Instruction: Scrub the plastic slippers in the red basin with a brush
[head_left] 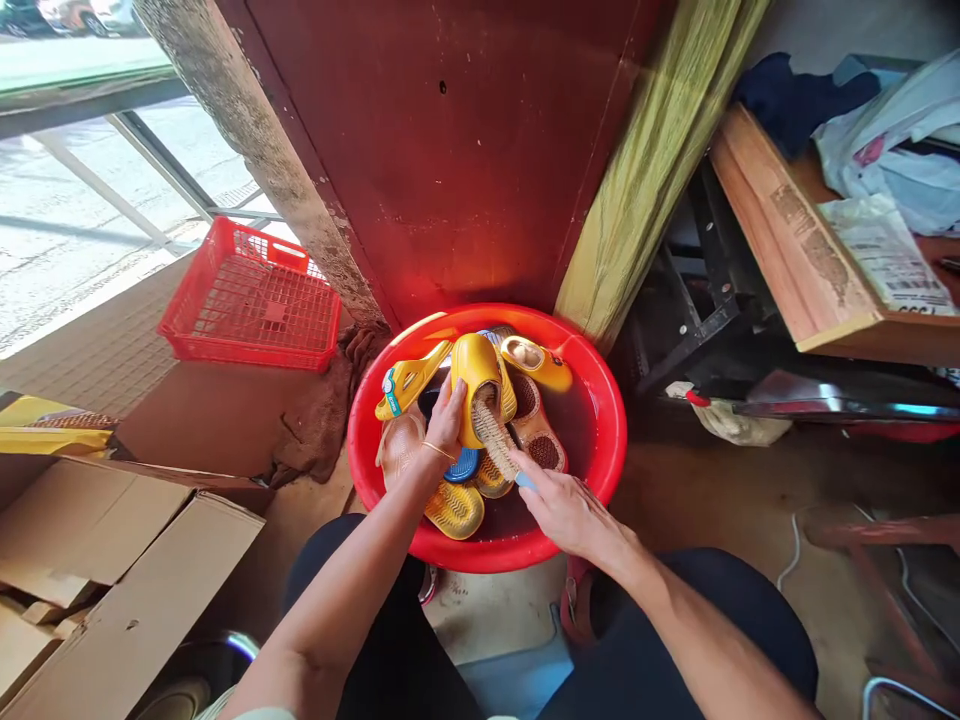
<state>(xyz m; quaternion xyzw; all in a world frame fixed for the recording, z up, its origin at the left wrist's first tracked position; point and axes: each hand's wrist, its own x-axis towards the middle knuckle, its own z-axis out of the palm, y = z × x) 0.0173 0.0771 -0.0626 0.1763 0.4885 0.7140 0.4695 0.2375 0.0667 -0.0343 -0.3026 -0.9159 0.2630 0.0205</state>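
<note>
My left hand [448,418] is closed around the side of a yellow clog [474,362], holding it above the other shoes. In my right hand [562,503] is a scrub brush [495,440] with pale bristles and a blue handle. Its bristle end reaches into the clog's opening. Below them stands a round red basin [613,440] with dark water and several shoes. Among these are a yellow clog with a teal strap [409,380], another yellow clog [551,365], a brownish clog [536,425] and a yellow sole turned up [457,510].
A red plastic basket [255,300] sits to the left, near a brown cloth [319,420]. Cardboard boxes [112,540] fill the lower left. Behind the basin rises a dark red door [465,150], with a yellow-green curtain [645,170] beside it. A wooden drawer [802,230] juts out at right.
</note>
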